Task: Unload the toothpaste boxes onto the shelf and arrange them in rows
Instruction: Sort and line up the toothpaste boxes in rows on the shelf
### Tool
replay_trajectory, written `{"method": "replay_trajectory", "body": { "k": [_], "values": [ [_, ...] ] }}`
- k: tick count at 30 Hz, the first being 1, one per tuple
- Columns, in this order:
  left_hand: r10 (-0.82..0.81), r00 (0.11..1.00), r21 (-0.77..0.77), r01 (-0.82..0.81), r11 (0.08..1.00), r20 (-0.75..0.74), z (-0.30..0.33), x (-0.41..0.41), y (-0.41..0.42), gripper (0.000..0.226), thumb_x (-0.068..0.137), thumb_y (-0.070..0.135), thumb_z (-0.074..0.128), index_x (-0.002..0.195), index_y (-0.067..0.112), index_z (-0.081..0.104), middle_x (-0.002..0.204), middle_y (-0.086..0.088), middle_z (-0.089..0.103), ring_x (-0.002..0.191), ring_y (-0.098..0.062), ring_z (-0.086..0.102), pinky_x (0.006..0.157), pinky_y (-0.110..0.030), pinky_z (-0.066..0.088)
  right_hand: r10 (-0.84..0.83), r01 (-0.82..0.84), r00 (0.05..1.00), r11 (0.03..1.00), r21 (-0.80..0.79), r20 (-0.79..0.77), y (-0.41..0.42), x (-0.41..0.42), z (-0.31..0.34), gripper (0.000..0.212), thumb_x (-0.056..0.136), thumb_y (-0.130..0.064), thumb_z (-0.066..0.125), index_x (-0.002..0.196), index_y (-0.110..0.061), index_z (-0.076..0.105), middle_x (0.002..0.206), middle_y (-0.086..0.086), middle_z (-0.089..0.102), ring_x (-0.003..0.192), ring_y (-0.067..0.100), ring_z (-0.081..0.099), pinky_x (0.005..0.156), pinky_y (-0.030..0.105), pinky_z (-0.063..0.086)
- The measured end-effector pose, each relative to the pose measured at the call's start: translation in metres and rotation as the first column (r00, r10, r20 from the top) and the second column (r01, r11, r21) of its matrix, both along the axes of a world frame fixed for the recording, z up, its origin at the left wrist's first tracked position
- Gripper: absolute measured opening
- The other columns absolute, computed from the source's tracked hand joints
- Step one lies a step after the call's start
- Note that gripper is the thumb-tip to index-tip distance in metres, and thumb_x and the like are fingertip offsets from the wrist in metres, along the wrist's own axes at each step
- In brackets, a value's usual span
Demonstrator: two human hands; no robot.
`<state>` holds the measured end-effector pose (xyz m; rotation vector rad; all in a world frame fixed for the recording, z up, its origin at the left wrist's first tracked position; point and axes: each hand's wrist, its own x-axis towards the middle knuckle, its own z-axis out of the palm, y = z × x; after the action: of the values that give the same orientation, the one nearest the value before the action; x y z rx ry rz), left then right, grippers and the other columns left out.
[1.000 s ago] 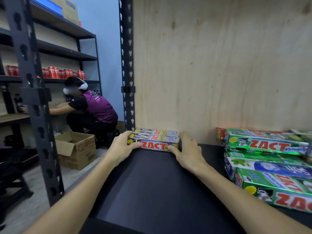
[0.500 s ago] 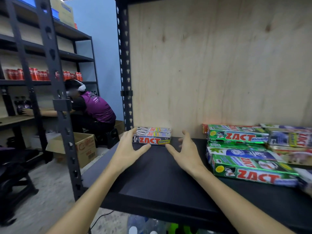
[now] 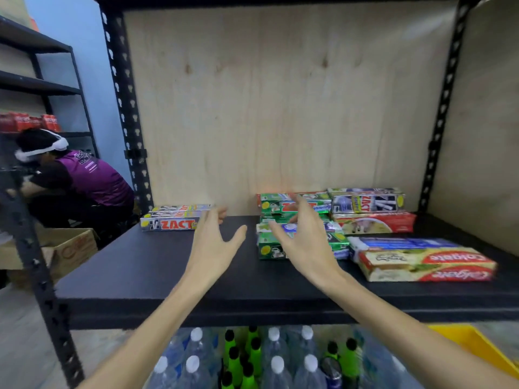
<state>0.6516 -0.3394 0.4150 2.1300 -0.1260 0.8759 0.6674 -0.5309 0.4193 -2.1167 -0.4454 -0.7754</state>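
A short row of silver Zact toothpaste boxes [image 3: 172, 219] lies at the back left of the black shelf [image 3: 146, 270]. My left hand [image 3: 211, 242] hovers open just right of that row, holding nothing. My right hand [image 3: 302, 237] is open too, fingers spread in front of a loose pile of green Zact boxes [image 3: 269, 249] at mid-shelf. Silver and red boxes [image 3: 370, 211] sit behind to the right, and two Colgate boxes [image 3: 427, 265] lie near the front right.
Black perforated uprights [image 3: 125, 113] frame the plywood-backed bay. Bottles with white and green caps [image 3: 252, 360] stand on the level below. A yellow bin [image 3: 477, 349] shows at lower right. A person in a purple vest [image 3: 84, 181] crouches at left by a cardboard box [image 3: 70, 248].
Both hands have let go of the silver Zact row and moved right, the right hand now in front of the green pile. The view has pulled back and swung right.
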Motion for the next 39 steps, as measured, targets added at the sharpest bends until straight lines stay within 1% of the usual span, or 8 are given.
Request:
{"method": "replay_trajectory", "body": {
  "k": [4,7,12,22,25,27,32,39],
  "values": [
    [-0.007,1.0,0.068,0.009,0.998,-0.025,0.006,0.01,-0.039,0.051,0.09,0.036,0.07,0.134,0.018,0.052,0.131,0.002,0.053,0.12,-0.015,0.052,0.099,-0.033,0.044,-0.134,0.135,0.991,0.991,-0.021,0.018,-0.058,0.001,0.009,0.069,0.093,-0.037,0.07,0.15,-0.014,0.038,0.137,0.003,0.056,0.127,0.018,0.05,0.105,0.029,0.041],
    [-0.011,0.997,0.088,0.018,0.996,-0.081,0.008,0.021,-0.061,0.046,0.092,0.036,0.067,0.133,0.02,0.053,0.133,0.002,0.054,0.124,-0.018,0.051,0.104,-0.043,0.045,-0.197,0.196,0.98,0.978,-0.066,-0.006,-0.098,0.006,0.007,0.067,0.091,-0.038,0.072,0.147,-0.016,0.041,0.131,0.001,0.06,0.119,0.019,0.055,0.1,0.039,0.048],
    [-0.047,0.989,0.194,0.074,0.978,-0.139,0.002,0.041,-0.085,0.043,0.096,0.039,0.063,0.135,0.022,0.056,0.137,0.003,0.052,0.128,-0.015,0.049,0.102,-0.028,0.039,-0.307,0.299,0.95,0.948,-0.112,-0.064,-0.161,0.017,0.007,0.062,0.09,-0.038,0.073,0.142,-0.014,0.048,0.126,0.003,0.065,0.116,0.021,0.057,0.099,0.043,0.048],
    [-0.001,0.999,0.563,0.021,0.826,-0.036,-0.017,0.055,-0.095,0.039,0.103,0.042,0.044,0.133,0.028,0.064,0.136,0.014,0.062,0.124,-0.007,0.057,0.101,-0.028,0.044,-0.24,0.215,0.939,0.969,-0.124,-0.246,-0.205,0.038,-0.001,0.05,0.089,-0.045,0.072,0.133,-0.028,0.055,0.123,-0.007,0.065,0.121,0.014,0.056,0.101,0.038,0.051],
    [0.056,0.997,0.563,-0.016,0.827,-0.054,-0.006,0.057,-0.103,0.036,0.1,0.048,0.048,0.127,0.033,0.067,0.129,0.017,0.065,0.116,-0.008,0.06,0.088,-0.029,0.048,-0.222,0.195,0.934,0.973,-0.122,-0.28,-0.215,0.046,0.007,0.051,0.088,-0.042,0.074,0.132,-0.024,0.057,0.12,-0.008,0.064,0.115,0.011,0.058,0.095,0.027,0.049],
    [0.048,0.995,0.527,0.006,0.85,-0.09,0.005,0.067,-0.116,0.036,0.098,0.05,0.05,0.126,0.034,0.065,0.128,0.017,0.065,0.115,-0.01,0.06,0.082,-0.029,0.046,-0.254,0.222,0.928,0.965,-0.141,-0.273,-0.225,0.058,0.014,0.054,0.087,-0.043,0.075,0.135,-0.025,0.056,0.123,-0.005,0.064,0.118,0.017,0.057,0.1,0.037,0.049],
    [-0.138,0.989,0.447,0.15,0.882,-0.059,0.025,0.115,-0.17,0.049,0.097,0.044,0.056,0.144,0.028,0.051,0.144,0.005,0.055,0.134,-0.014,0.046,0.112,-0.036,0.036,-0.416,0.359,0.876,0.901,-0.245,-0.246,-0.249,0.1,0.023,0.061,0.088,-0.042,0.073,0.14,-0.021,0.048,0.13,0.008,0.063,0.128,0.036,0.048,0.107,0.049,0.039],
    [-0.116,0.987,0.454,0.156,0.877,-0.115,0.035,0.169,-0.214,0.059,0.092,0.05,0.063,0.145,0.028,0.051,0.134,-0.001,0.065,0.127,-0.025,0.055,0.11,-0.046,0.041,-0.455,0.376,0.831,0.883,-0.28,-0.32,-0.26,0.133,0.022,0.053,0.088,-0.047,0.072,0.13,-0.022,0.052,0.126,0.005,0.066,0.124,0.032,0.053,0.105,0.045,0.034]
  ]
}}
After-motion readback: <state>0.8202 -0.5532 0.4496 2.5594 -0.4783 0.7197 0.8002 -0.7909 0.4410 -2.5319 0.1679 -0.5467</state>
